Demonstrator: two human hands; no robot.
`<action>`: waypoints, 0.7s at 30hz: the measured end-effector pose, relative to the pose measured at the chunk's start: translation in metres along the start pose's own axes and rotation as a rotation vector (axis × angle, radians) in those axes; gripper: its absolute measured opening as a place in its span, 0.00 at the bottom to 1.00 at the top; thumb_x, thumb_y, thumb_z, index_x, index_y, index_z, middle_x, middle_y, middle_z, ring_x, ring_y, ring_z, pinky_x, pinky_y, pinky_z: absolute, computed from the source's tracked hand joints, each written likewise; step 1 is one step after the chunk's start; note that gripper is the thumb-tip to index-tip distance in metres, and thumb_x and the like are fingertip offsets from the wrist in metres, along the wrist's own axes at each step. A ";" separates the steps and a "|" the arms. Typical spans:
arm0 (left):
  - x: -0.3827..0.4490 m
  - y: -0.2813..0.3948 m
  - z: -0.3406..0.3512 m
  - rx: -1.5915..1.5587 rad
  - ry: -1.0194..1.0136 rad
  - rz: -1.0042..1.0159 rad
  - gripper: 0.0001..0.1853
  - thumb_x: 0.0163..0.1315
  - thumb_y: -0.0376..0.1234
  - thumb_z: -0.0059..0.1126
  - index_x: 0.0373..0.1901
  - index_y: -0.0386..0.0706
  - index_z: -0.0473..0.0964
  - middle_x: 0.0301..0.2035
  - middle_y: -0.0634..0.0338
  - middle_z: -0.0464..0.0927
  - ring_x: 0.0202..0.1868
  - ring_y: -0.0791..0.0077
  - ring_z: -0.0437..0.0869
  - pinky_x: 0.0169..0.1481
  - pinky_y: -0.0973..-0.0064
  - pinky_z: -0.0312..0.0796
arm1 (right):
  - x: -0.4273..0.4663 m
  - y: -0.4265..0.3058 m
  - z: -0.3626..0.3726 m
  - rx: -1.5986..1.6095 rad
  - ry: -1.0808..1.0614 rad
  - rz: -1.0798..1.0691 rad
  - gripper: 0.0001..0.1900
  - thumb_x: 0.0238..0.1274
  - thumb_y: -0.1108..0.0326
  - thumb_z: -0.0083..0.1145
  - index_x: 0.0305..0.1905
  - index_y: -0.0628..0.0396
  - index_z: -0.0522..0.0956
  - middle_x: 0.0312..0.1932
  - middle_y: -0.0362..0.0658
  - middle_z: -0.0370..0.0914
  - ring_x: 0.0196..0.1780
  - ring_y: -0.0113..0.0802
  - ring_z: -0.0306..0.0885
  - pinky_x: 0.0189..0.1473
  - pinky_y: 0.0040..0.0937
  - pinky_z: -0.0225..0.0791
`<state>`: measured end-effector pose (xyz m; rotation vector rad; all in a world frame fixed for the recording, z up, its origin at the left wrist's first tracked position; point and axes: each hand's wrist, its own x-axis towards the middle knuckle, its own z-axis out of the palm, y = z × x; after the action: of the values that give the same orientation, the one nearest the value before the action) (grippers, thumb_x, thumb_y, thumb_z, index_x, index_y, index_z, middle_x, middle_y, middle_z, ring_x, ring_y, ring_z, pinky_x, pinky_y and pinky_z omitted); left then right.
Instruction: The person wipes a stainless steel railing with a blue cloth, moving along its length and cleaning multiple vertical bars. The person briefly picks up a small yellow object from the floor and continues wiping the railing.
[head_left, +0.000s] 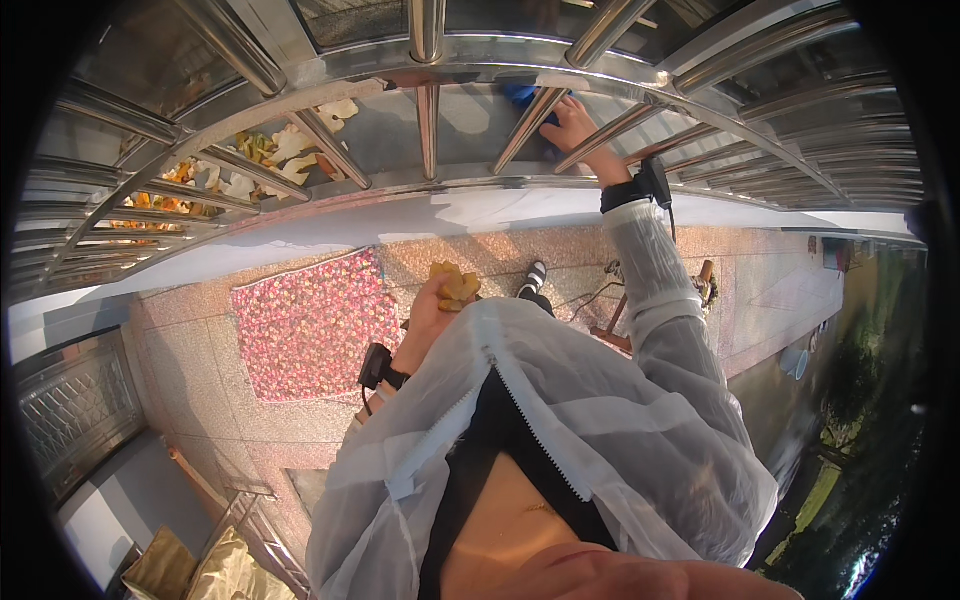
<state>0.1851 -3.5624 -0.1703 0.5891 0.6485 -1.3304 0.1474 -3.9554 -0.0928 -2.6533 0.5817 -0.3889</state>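
Observation:
My right hand (571, 129) reaches between the metal bars (427, 127) and rests on a blue cloth (525, 96) on the grey sill (465, 112). Some of its fingers are hidden, so its hold on the cloth is not fully seen. Lower down, my left hand (429, 309) holds several yellow-brown dried pieces (457, 283) in front of my body, outside the bars. Pale and yellow-orange dried pieces (292, 146) lie spread over the left part of the sill, behind the bars.
Curved metal bars run across the top of the view. A red floral mat (315, 330) lies on the tiled floor at the left. Gold-coloured bags (232, 566) stand at bottom left beside a metal rack (259, 525). Brown wooden legs (616, 326) show near my right arm.

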 end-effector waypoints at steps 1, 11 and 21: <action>0.000 -0.001 0.002 0.003 0.021 0.005 0.18 0.71 0.37 0.50 0.58 0.38 0.66 0.49 0.47 0.75 0.43 0.55 0.81 0.48 0.57 0.79 | 0.005 -0.001 0.001 0.104 -0.033 -0.005 0.30 0.53 0.66 0.58 0.66 0.49 0.75 0.70 0.52 0.70 0.73 0.55 0.63 0.76 0.46 0.56; -0.006 -0.003 0.003 0.049 0.021 0.012 0.20 0.70 0.36 0.52 0.59 0.37 0.65 0.49 0.46 0.75 0.46 0.54 0.82 0.48 0.58 0.80 | 0.018 0.009 0.002 0.031 -0.286 -0.157 0.30 0.58 0.87 0.50 0.63 0.46 0.79 0.63 0.49 0.77 0.68 0.47 0.73 0.71 0.39 0.67; 0.007 0.010 0.009 -0.042 -0.052 -0.079 0.18 0.69 0.35 0.54 0.56 0.39 0.67 0.49 0.47 0.78 0.47 0.54 0.82 0.47 0.57 0.79 | -0.080 -0.071 -0.060 0.896 0.474 0.455 0.15 0.67 0.73 0.48 0.51 0.68 0.81 0.61 0.46 0.80 0.65 0.39 0.74 0.67 0.34 0.65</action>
<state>0.1963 -3.5721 -0.1690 0.4981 0.6614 -1.3983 0.0805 -3.8787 -0.0237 -1.5242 0.8661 -0.8914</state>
